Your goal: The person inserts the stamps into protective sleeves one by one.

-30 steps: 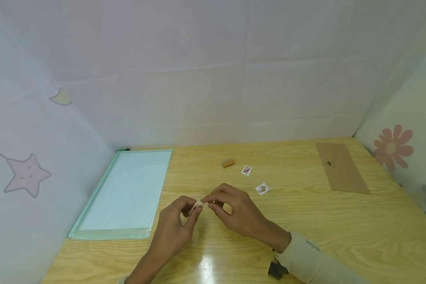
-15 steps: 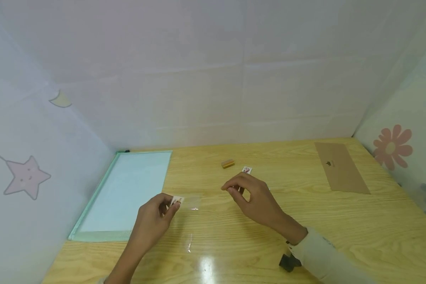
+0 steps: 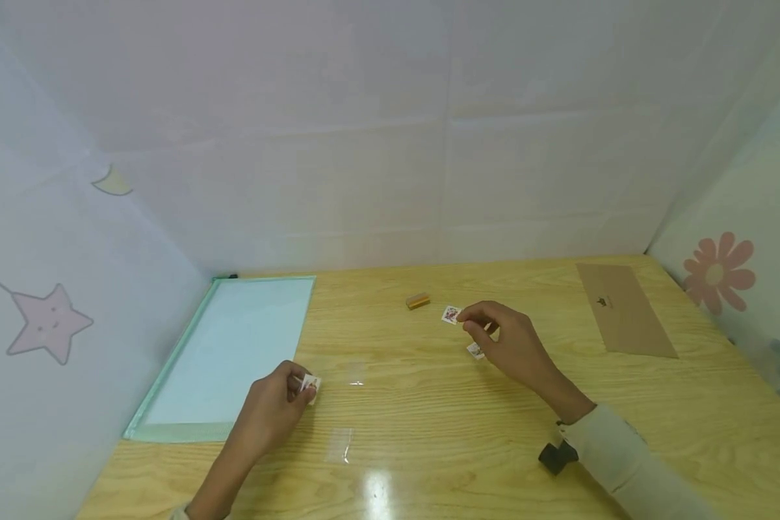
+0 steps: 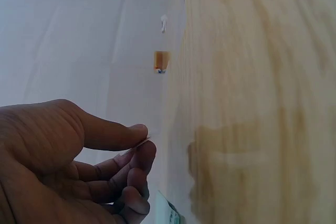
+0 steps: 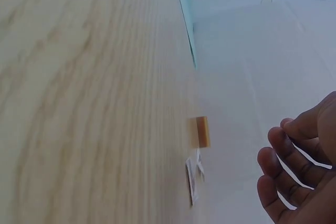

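My left hand (image 3: 269, 412) pinches a small white printed card (image 3: 310, 386) between thumb and forefinger, in front of the pouch. In the left wrist view only the thin edge of that card (image 4: 143, 142) shows. My right hand (image 3: 510, 347) hovers over the table, its fingers loosely bent. Thumb and forefinger come close together, and the right wrist view shows nothing between those fingers (image 5: 278, 140). Just left of its fingertips lies a white card with a red print (image 3: 451, 314). Another printed card (image 3: 475, 351) lies below the hand, partly covered by it.
Two clear plastic pieces (image 3: 341, 444) lie on the wooden table (image 3: 429, 433) between the hands. A small orange-brown block (image 3: 418, 300) sits farther back. At left is a teal-edged zip pouch (image 3: 247, 325); at right, a brown sheet (image 3: 627, 310). Fabric walls stand around.
The hands have parted: the left moved left with its card, the right moved right and up towards the loose cards. Two clear plastic pieces have come into view on the table.
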`<action>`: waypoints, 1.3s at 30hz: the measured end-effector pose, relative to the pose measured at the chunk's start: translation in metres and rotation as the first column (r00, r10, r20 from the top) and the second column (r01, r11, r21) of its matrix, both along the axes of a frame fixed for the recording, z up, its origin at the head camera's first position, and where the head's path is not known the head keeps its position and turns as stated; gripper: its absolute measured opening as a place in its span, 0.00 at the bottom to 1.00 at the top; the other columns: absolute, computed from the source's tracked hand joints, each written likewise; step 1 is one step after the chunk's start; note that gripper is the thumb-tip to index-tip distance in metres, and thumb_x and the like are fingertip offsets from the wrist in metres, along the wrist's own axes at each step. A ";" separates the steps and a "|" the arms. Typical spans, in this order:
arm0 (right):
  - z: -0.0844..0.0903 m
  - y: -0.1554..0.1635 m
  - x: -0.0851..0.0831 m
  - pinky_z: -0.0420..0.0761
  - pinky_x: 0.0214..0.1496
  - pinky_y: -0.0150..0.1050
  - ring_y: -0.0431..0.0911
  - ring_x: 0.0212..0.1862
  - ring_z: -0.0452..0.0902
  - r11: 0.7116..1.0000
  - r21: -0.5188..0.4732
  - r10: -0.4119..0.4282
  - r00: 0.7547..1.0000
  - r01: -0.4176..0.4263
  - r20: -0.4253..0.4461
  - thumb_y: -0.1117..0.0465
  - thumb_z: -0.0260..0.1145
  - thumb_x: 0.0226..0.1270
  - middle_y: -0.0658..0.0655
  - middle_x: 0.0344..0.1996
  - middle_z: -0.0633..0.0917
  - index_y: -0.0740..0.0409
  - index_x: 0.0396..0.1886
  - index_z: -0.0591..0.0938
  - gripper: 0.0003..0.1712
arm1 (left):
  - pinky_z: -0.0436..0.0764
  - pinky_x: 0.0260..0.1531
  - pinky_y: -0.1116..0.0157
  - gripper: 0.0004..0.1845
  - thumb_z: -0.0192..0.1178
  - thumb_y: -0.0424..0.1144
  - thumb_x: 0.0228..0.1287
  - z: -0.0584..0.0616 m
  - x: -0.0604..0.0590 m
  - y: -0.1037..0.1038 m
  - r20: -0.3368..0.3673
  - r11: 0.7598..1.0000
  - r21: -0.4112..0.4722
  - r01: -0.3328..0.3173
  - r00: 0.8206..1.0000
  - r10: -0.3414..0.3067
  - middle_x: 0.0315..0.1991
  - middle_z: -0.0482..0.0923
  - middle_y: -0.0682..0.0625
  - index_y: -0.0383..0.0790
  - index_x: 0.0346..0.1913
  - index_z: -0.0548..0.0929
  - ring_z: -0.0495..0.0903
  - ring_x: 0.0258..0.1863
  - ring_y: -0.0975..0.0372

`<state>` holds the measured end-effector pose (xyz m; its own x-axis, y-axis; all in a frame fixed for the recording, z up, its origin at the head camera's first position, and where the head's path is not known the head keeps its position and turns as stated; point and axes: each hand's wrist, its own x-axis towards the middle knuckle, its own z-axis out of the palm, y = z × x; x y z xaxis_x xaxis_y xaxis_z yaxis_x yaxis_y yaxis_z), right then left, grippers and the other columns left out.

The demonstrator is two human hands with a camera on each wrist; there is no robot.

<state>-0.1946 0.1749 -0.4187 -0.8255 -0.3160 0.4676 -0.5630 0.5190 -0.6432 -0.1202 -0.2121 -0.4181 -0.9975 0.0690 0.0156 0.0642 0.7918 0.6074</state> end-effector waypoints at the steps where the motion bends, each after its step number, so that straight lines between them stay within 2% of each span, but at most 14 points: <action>1: -0.003 0.003 -0.002 0.82 0.39 0.39 0.38 0.38 0.80 1.000 0.012 -0.014 1.000 0.014 0.012 0.58 0.66 0.74 0.42 0.41 0.85 0.48 0.50 0.85 0.08 | 0.81 0.29 0.66 0.14 0.66 0.35 0.68 -0.001 0.000 -0.001 0.001 1.000 -0.005 0.005 1.000 -0.005 0.33 0.81 0.52 0.34 0.52 0.78 0.79 0.30 0.63; 4: -0.010 0.012 -0.007 0.81 0.40 0.40 0.40 0.39 0.80 0.998 0.050 -0.051 0.997 0.048 0.064 0.57 0.66 0.74 0.44 0.40 0.85 0.48 0.49 0.84 0.08 | 0.81 0.28 0.65 0.16 0.67 0.35 0.68 -0.004 -0.001 -0.004 -0.002 0.999 -0.026 0.025 1.000 -0.025 0.32 0.82 0.50 0.31 0.53 0.78 0.79 0.29 0.63; 7: -0.015 0.018 -0.010 0.81 0.41 0.43 0.43 0.41 0.80 0.994 0.089 -0.078 0.989 0.067 0.125 0.56 0.65 0.74 0.45 0.41 0.84 0.50 0.49 0.85 0.08 | 0.79 0.25 0.65 0.18 0.67 0.36 0.67 -0.007 -0.002 -0.008 -0.011 0.996 -0.073 0.045 0.999 -0.046 0.24 0.78 0.51 0.27 0.53 0.77 0.75 0.22 0.64; 9: -0.018 0.021 -0.012 0.81 0.42 0.45 0.45 0.42 0.79 0.991 0.110 -0.093 0.983 0.076 0.160 0.56 0.66 0.74 0.47 0.42 0.84 0.52 0.48 0.85 0.09 | 0.80 0.29 0.62 0.19 0.68 0.38 0.67 -0.009 -0.003 -0.009 -0.030 0.990 -0.131 0.057 0.998 -0.061 0.20 0.74 0.53 0.25 0.52 0.78 0.72 0.20 0.63; 12: -0.020 0.023 -0.014 0.80 0.43 0.48 0.49 0.46 0.78 0.984 0.153 -0.124 0.973 0.095 0.196 0.56 0.68 0.72 0.50 0.44 0.84 0.54 0.47 0.86 0.10 | 0.79 0.36 0.57 0.22 0.69 0.41 0.66 -0.011 -0.003 -0.011 -0.056 0.977 -0.209 0.050 0.996 -0.063 0.17 0.70 0.55 0.23 0.51 0.78 0.72 0.24 0.59; 15: -0.024 0.024 -0.014 0.78 0.47 0.54 0.55 0.51 0.76 0.957 0.266 -0.171 0.968 0.119 0.181 0.52 0.71 0.69 0.56 0.48 0.83 0.54 0.49 0.87 0.14 | 0.77 0.38 0.55 0.24 0.68 0.43 0.67 -0.010 -0.001 -0.010 -0.084 0.961 -0.274 0.021 0.995 -0.045 0.23 0.77 0.51 0.24 0.52 0.77 0.74 0.32 0.53; 19: -0.027 0.025 -0.009 0.75 0.53 0.59 0.61 0.56 0.73 0.889 0.434 -0.221 0.966 0.144 0.131 0.44 0.71 0.67 0.59 0.55 0.81 0.52 0.53 0.85 0.22 | 0.78 0.38 0.54 0.24 0.67 0.45 0.68 -0.006 0.005 -0.003 -0.129 0.947 -0.322 -0.020 0.991 -0.023 0.38 0.81 0.40 0.26 0.52 0.77 0.74 0.38 0.48; 20: -0.028 0.025 -0.008 0.74 0.53 0.59 0.61 0.57 0.73 0.878 0.455 -0.230 0.965 0.150 0.125 0.44 0.71 0.67 0.59 0.56 0.80 0.51 0.54 0.85 0.23 | 0.78 0.38 0.54 0.24 0.67 0.46 0.68 -0.004 0.007 0.000 -0.133 0.947 -0.320 -0.027 0.991 -0.016 0.40 0.81 0.40 0.27 0.52 0.77 0.74 0.39 0.48; 23: -0.030 0.025 -0.004 0.75 0.52 0.59 0.60 0.56 0.72 0.857 0.490 -0.238 0.966 0.161 0.098 0.43 0.70 0.67 0.58 0.56 0.80 0.52 0.55 0.84 0.24 | 0.77 0.37 0.58 0.22 0.67 0.49 0.68 0.000 0.016 0.009 -0.125 0.956 -0.292 -0.022 0.992 -0.015 0.36 0.78 0.47 0.32 0.51 0.80 0.72 0.39 0.52; 26: -0.032 0.025 -0.001 0.75 0.52 0.59 0.59 0.56 0.72 0.853 0.495 -0.232 0.970 0.168 0.070 0.43 0.71 0.66 0.58 0.55 0.80 0.52 0.54 0.84 0.23 | 0.77 0.36 0.61 0.20 0.71 0.50 0.63 0.004 0.028 0.018 -0.125 0.962 -0.274 0.012 0.991 -0.049 0.32 0.76 0.53 0.37 0.48 0.83 0.71 0.38 0.56; 29: -0.034 0.025 0.000 0.75 0.52 0.58 0.59 0.56 0.73 0.848 0.499 -0.223 0.974 0.176 0.037 0.43 0.71 0.66 0.57 0.54 0.80 0.52 0.52 0.84 0.23 | 0.77 0.36 0.63 0.21 0.75 0.52 0.56 0.006 0.040 0.026 -0.146 0.962 -0.272 0.040 0.986 -0.083 0.33 0.78 0.56 0.41 0.44 0.86 0.71 0.36 0.60; 35: -0.034 0.026 0.000 0.75 0.52 0.59 0.60 0.56 0.73 0.843 0.502 -0.224 0.975 0.194 -0.002 0.43 0.72 0.65 0.57 0.53 0.81 0.51 0.50 0.86 0.21 | 0.74 0.34 0.67 0.25 0.79 0.56 0.44 0.001 0.054 0.035 -0.111 0.971 -0.228 0.068 0.989 -0.095 0.30 0.74 0.61 0.45 0.42 0.88 0.65 0.32 0.65; 39: -0.034 0.025 0.001 0.76 0.51 0.58 0.59 0.56 0.73 0.848 0.494 -0.220 0.975 0.193 -0.003 0.44 0.73 0.65 0.56 0.53 0.81 0.51 0.49 0.86 0.20 | 0.75 0.33 0.68 0.25 0.79 0.57 0.42 -0.004 0.057 0.037 -0.089 0.967 -0.241 0.087 0.990 -0.111 0.29 0.73 0.63 0.46 0.41 0.88 0.66 0.33 0.66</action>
